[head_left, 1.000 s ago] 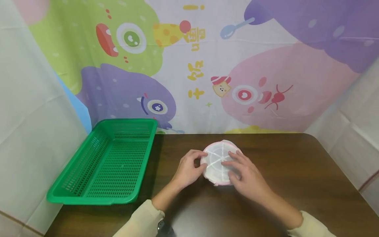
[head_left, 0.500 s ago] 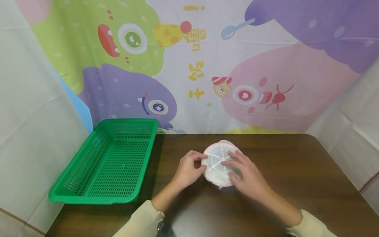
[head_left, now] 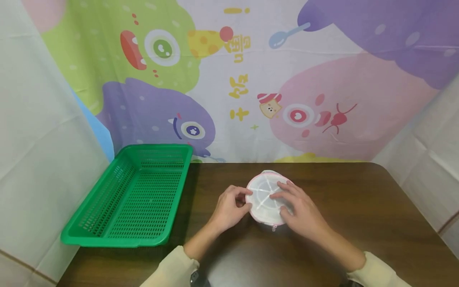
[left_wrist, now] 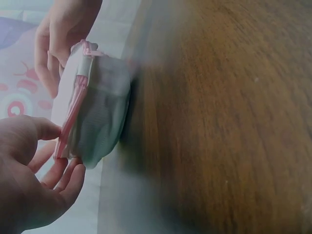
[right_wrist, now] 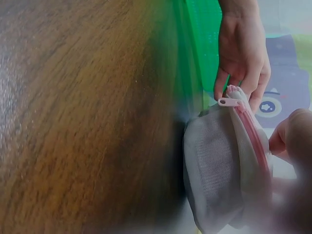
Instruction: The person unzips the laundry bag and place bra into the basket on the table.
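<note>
A round white mesh laundry bag (head_left: 263, 201) with a pink zipped rim stands on the table between my hands. My left hand (head_left: 229, 208) pinches its left rim, with the thumb on one side and the fingertips on the other, as the left wrist view shows at the pink zip (left_wrist: 73, 109). The fingers of my right hand (head_left: 303, 211) are spread over the right part of the lid, lightly bent, and touch it. A small zipper pull (right_wrist: 229, 102) hangs at the near edge. The bag's mesh side (right_wrist: 212, 161) bulges below the zip; what is inside cannot be seen.
A green plastic basket (head_left: 143, 241) with perforated walls stands to the left on the brown wooden table (head_left: 358, 211). Behind the table hangs a cartoon-printed cloth (head_left: 218, 91). White cloth panels (head_left: 34, 131) close off both sides.
The bag has turned counterclockwise, seen from above: its zipper pull has shifted to the right along the near edge. Both hands have stayed in nearly the same places; the view has shifted slightly.
</note>
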`<state>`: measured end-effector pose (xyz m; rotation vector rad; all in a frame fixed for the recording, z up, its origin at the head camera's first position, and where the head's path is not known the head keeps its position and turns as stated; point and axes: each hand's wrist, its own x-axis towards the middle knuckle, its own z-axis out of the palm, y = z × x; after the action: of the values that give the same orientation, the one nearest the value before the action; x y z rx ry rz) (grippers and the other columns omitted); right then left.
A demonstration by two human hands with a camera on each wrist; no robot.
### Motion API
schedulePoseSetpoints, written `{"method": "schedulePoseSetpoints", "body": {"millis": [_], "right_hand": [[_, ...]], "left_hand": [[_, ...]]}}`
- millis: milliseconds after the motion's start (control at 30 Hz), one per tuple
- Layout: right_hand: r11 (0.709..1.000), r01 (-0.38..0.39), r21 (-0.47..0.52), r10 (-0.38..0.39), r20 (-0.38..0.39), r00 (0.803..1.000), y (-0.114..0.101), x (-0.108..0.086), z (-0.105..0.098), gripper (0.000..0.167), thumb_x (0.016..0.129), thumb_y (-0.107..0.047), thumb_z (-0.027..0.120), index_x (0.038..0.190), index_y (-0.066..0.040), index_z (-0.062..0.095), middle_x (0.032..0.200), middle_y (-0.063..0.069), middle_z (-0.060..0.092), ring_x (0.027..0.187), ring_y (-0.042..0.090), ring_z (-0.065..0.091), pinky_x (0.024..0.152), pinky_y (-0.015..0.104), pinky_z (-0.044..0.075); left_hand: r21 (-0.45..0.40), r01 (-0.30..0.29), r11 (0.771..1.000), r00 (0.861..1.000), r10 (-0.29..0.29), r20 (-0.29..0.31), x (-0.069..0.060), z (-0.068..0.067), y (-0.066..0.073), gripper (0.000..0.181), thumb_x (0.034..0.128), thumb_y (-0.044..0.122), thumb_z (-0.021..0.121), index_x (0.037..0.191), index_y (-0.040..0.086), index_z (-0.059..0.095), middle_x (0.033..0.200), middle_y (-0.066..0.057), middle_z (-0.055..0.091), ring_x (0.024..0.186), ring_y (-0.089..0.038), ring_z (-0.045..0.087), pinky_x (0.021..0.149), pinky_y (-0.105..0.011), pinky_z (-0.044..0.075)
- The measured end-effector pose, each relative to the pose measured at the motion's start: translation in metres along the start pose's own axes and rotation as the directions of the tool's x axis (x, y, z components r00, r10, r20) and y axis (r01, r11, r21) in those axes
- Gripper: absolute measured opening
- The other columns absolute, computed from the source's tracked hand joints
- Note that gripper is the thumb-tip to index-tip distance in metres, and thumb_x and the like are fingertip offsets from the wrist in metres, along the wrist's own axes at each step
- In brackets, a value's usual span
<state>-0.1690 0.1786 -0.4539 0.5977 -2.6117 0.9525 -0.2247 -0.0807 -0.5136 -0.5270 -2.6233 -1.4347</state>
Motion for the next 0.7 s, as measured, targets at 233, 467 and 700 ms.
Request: {"method": "schedulePoseSetpoints", "body": {"millis": [233, 467, 700], "right_hand": [[1.000, -0.009, 0.000, 0.009, -0.009, 1.000, -0.002, 0.000, -0.003, 0.038, 0.090, 0.002, 0.070, 0.120, -0.016, 0.085, 0.159, 0.019, 0.069, 0.159, 0.053, 0.052, 0.122, 0.080, 0.045], [1.000, 0.018, -0.004, -0.018, -0.052, 0.999, -0.008, -0.004, -0.008, 0.037, 0.092, 0.001, 0.077, 0.124, -0.014, 0.084, 0.160, 0.021, 0.067, 0.157, 0.054, 0.053, 0.120, 0.079, 0.046], [1.000, 0.010, -0.016, -0.011, -0.013, 1.000, -0.009, -0.009, -0.004, 0.036, 0.093, 0.000, 0.076, 0.126, -0.014, 0.084, 0.160, 0.023, 0.067, 0.158, 0.056, 0.052, 0.119, 0.079, 0.048]], "left_hand": [[-0.013, 0.038, 0.999, 0.999, -0.038, 0.011, -0.012, -0.020, 0.051, 0.021, 0.0968, 0.008, 0.081, 0.118, 0.004, 0.080, 0.109, -0.014, 0.069, 0.096, -0.018, 0.068, 0.089, -0.035, 0.068], [-0.059, -0.091, 0.994, 0.994, 0.087, -0.061, 0.004, -0.002, 0.005, 0.028, 0.1063, 0.023, 0.072, 0.130, 0.009, 0.078, 0.127, -0.013, 0.070, 0.116, -0.022, 0.078, 0.094, -0.032, 0.069], [0.015, -0.050, 0.999, 0.999, 0.051, -0.016, 0.006, -0.001, 0.010, 0.038, 0.1027, 0.021, 0.075, 0.139, 0.010, 0.077, 0.133, -0.014, 0.077, 0.118, -0.021, 0.078, 0.096, -0.033, 0.068]]}}
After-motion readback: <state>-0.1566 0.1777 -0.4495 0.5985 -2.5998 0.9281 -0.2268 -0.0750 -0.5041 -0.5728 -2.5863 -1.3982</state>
